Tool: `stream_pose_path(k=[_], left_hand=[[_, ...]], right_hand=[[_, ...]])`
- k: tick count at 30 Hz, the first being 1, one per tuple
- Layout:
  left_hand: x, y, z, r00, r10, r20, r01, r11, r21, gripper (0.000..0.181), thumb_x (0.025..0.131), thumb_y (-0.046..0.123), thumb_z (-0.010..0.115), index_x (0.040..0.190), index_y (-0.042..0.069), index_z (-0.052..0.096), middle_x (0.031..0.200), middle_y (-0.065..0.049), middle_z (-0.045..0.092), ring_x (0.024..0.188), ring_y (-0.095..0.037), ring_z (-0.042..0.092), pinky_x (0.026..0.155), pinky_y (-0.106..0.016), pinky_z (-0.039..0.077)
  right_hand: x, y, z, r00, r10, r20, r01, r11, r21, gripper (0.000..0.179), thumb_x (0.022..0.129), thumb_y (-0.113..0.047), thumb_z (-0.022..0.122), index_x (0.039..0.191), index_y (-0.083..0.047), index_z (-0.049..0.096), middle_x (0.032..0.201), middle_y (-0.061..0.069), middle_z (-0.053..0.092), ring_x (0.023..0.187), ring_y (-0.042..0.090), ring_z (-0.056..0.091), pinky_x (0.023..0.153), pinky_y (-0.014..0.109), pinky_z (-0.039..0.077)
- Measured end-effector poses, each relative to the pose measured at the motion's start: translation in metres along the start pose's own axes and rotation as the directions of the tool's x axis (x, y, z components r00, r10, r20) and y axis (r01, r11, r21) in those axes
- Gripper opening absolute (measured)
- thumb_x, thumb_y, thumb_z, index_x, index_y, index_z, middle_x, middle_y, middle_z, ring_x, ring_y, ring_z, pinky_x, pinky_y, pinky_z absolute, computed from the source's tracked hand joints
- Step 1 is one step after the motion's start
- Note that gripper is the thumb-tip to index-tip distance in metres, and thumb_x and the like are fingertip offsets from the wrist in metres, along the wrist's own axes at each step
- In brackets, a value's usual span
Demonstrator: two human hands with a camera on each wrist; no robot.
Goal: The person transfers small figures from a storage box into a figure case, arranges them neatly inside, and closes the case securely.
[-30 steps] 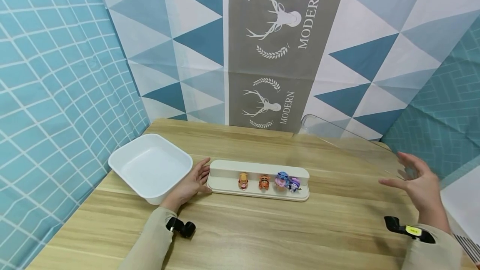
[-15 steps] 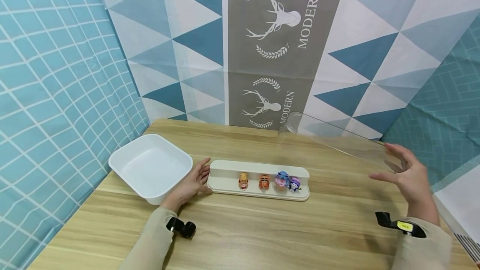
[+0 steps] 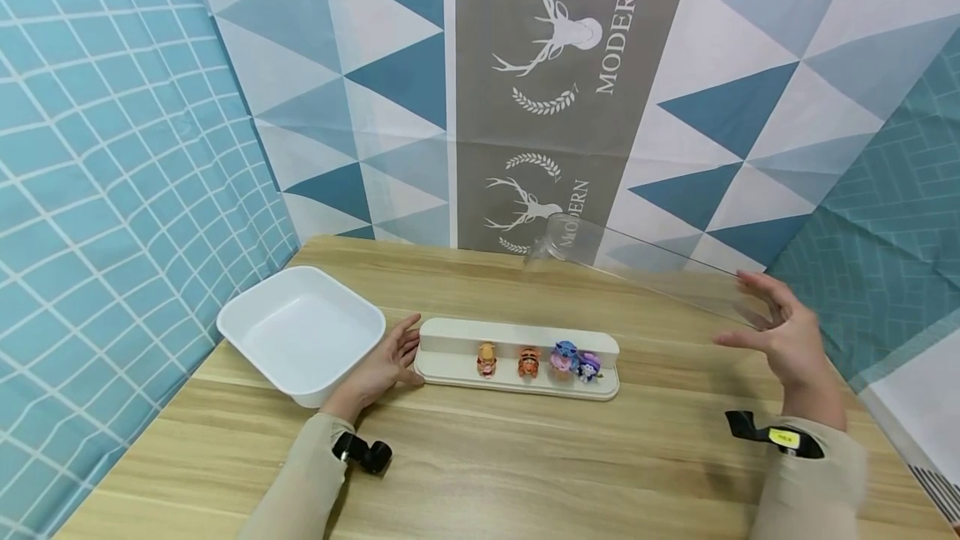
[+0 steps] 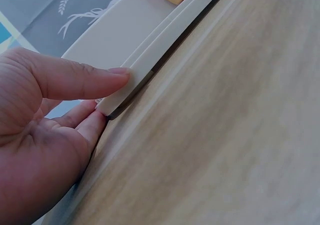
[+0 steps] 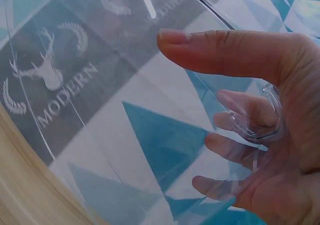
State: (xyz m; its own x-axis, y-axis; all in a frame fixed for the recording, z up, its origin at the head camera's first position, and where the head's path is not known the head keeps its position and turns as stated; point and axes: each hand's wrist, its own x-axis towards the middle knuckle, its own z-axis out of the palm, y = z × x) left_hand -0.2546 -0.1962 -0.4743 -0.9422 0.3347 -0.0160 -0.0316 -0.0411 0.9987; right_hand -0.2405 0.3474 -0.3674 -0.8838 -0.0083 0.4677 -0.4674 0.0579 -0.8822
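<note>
My left hand (image 3: 386,365) holds the left end of a long cream display base (image 3: 450,365) that has a raised step along its back. In the left wrist view the thumb (image 4: 100,82) presses on the front lip while the other fingers sit round the corner. Several small toy figurines stand on the base: an orange-yellow one (image 3: 487,362), an orange striped one (image 3: 528,363), a blue-and-pink one (image 3: 564,358) and a purple one (image 3: 588,368). Raised at the right, my right hand (image 3: 787,336) grips one end of a long clear plastic cover (image 3: 645,265), its fingers showing through the plastic.
A white square tub (image 3: 307,340) stands left of the base, close to my left forearm. Behind the wooden table (image 3: 480,457) hangs a patterned cloth (image 3: 540,123), with blue tiled cloth (image 3: 112,148) along the left side.
My right hand has moved left with the clear cover, whose far end has risen slightly and now overlaps the lower deer print. The left hand and the base have stayed in place.
</note>
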Motion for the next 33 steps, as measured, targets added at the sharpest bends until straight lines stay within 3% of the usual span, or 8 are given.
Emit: stream_pose_path(k=[11,18,26,33], left_hand=[[0.001,0.001,-0.001,1.000,0.007,0.015,-0.007,1.000,-0.006,0.112,0.067,-0.033,0.058,0.158,0.002,0.004,0.158,-0.031,0.012,0.148,-0.041,0.010,0.117,-0.043,0.015],[0.001,0.000,0.000,1.000,0.015,0.027,-0.015,1.000,0.001,0.111,0.067,-0.033,0.057,0.158,0.000,0.002,0.157,-0.033,0.012,0.147,-0.043,0.010,0.117,-0.043,0.016],[0.001,0.000,0.000,1.000,0.011,0.014,-0.011,1.000,0.002,0.111,0.067,-0.033,0.056,0.158,0.002,0.005,0.157,-0.032,0.013,0.147,-0.043,0.011,0.117,-0.044,0.017],[0.000,0.000,0.000,1.000,0.003,0.004,-0.003,1.000,0.000,0.111,0.066,-0.033,0.056,0.158,0.002,0.006,0.157,-0.032,0.013,0.148,-0.042,0.011,0.117,-0.043,0.017]], right_hand=[[0.015,-0.007,0.039,0.987,-0.075,0.145,0.067,0.996,0.057,0.094,0.056,0.036,0.071,0.140,-0.001,0.053,0.135,0.003,0.052,0.124,0.012,0.046,0.095,0.014,0.044],[0.020,-0.008,0.061,0.976,-0.064,0.209,0.075,0.996,-0.044,0.095,0.055,0.029,0.077,0.141,-0.005,0.053,0.137,-0.002,0.049,0.126,0.014,0.043,0.097,0.013,0.041],[0.021,-0.005,0.082,0.975,-0.005,0.224,0.044,0.985,-0.170,0.098,0.052,0.021,0.085,0.140,-0.007,0.054,0.138,0.004,0.045,0.127,0.011,0.041,0.099,0.011,0.039],[0.022,-0.004,0.096,0.972,0.010,0.233,0.037,0.980,-0.195,0.098,0.053,0.018,0.087,0.141,0.002,0.048,0.138,0.005,0.047,0.127,0.008,0.042,0.104,0.018,0.039]])
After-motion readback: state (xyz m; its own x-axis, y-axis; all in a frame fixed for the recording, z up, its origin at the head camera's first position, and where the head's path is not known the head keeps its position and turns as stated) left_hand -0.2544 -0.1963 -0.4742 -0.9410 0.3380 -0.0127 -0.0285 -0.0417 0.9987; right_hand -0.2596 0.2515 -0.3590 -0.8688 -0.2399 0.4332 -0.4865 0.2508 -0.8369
